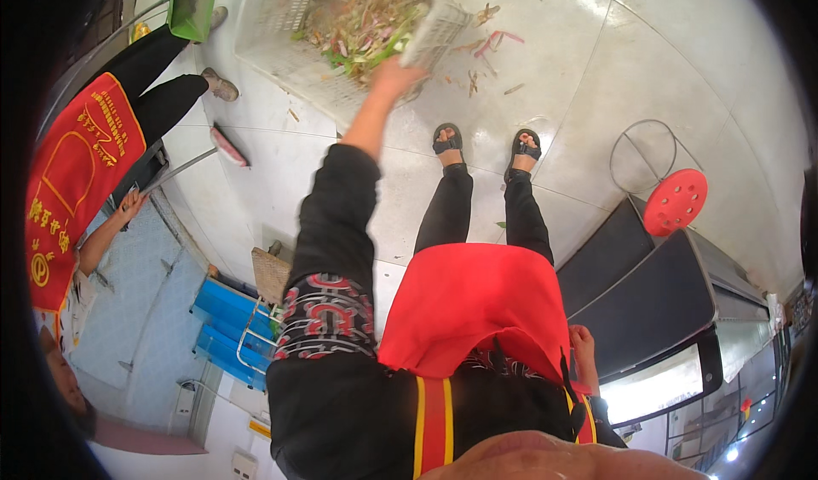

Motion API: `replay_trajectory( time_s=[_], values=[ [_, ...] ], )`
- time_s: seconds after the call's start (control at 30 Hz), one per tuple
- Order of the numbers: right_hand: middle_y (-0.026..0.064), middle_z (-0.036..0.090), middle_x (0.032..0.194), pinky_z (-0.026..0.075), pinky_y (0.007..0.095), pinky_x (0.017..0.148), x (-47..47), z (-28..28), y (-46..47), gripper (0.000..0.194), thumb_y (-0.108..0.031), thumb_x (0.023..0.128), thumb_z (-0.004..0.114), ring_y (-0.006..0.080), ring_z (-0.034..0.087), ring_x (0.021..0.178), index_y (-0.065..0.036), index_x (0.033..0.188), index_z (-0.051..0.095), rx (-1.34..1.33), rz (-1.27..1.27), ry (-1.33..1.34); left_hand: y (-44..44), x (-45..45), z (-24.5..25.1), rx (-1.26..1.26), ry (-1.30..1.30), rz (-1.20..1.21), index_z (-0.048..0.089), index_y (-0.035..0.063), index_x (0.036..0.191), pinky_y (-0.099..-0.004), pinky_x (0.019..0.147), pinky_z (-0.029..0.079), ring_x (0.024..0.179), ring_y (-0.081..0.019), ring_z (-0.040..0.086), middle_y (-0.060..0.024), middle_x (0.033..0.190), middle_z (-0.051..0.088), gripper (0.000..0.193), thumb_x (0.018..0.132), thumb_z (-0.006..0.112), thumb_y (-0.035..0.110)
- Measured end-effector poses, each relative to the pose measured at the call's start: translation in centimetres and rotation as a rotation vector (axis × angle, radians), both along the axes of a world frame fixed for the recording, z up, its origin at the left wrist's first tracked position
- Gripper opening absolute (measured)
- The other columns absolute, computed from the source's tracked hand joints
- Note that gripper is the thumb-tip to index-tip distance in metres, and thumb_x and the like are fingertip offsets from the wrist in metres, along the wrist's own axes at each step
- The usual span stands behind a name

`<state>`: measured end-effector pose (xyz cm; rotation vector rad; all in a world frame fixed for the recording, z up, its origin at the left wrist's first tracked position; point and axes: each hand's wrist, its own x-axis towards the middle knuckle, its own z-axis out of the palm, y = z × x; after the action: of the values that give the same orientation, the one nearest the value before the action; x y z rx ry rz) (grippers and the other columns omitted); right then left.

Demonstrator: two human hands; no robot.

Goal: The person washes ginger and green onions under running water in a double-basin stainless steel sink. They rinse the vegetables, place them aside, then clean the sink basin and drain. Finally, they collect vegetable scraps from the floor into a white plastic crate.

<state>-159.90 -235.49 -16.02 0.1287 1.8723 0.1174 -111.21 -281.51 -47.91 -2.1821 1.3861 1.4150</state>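
Note:
My left hand [397, 79] reaches out and grips the near rim of a white perforated plastic crate [447, 33]. The crate holds a heap of vegetable scraps [364, 23], with leafy green bits and pale stalks, and looks blurred along with the hand. My right hand [583, 346] hangs low beside my red apron [479, 295], close to a dark-topped counter or appliance [639, 288]. Its fingers look partly curled and it is partly hidden, so whether it holds anything does not show.
Loose scraps [495, 42] litter the tiled floor [575, 52] beside the crate. At left a person in a red apron [89, 173] holds a broom [229, 146]; a green dustpan [193, 4] is near their legs. A red stool [676, 202] lies tipped at right. Blue bins [233, 333] stand at lower left.

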Motion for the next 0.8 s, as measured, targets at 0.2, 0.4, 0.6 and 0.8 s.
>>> replay_trajectory(
  time_s=[0.2,0.4,0.6,0.8],
  values=[
    [-0.0001,0.059,0.075,0.043,0.0234,0.055,-0.8,-0.4,-0.7,0.015,-0.017,0.091,0.055,0.0084,0.054,0.063,-0.005,0.095,0.061,-0.117,0.09,-0.052,-4.6,10.5,16.0,-0.063,-0.189,-0.039,0.07,0.0057,0.094,-0.0391,0.067,0.048,0.076,-0.029,0.065,-0.0161,0.079,0.067,0.047,0.071,0.069,0.047],
    [0.0003,0.06,0.077,0.042,0.0224,0.055,-2.4,2.2,-1.9,0.016,-0.019,0.091,0.055,0.0084,0.055,0.063,-0.006,0.097,0.061,-0.221,0.142,-0.049,1.8,12.7,27.7,-0.111,-0.137,-0.151,0.07,0.0074,0.095,-0.0389,0.067,0.048,0.078,-0.0309,0.065,-0.0168,0.083,0.067,0.047,0.074,0.065,0.05],
    [0.0005,0.06,0.077,0.042,0.0213,0.053,-3.8,5.7,0.7,0.012,-0.016,0.09,0.055,0.0083,0.055,0.062,-0.007,0.096,0.06,-0.275,0.165,-0.063,12.0,12.1,36.4,-0.112,-0.232,-0.326,0.072,0.013,0.087,-0.0397,0.061,0.048,0.067,-0.0308,0.063,-0.0139,0.072,0.065,0.031,0.072,0.07,0.04],
    [0.0005,0.059,0.07,0.041,0.0224,0.049,-6.4,3.1,0.5,0.01,-0.01,0.085,0.054,0.0088,0.054,0.059,-0.007,0.09,0.062,-0.218,0.425,-0.133,22.2,12.3,42.0,-0.075,-0.264,-0.408,0.07,0.0124,0.079,-0.0422,0.06,0.048,0.067,-0.0328,0.062,-0.0131,0.071,0.065,0.024,0.07,0.07,0.035]
  ],
)
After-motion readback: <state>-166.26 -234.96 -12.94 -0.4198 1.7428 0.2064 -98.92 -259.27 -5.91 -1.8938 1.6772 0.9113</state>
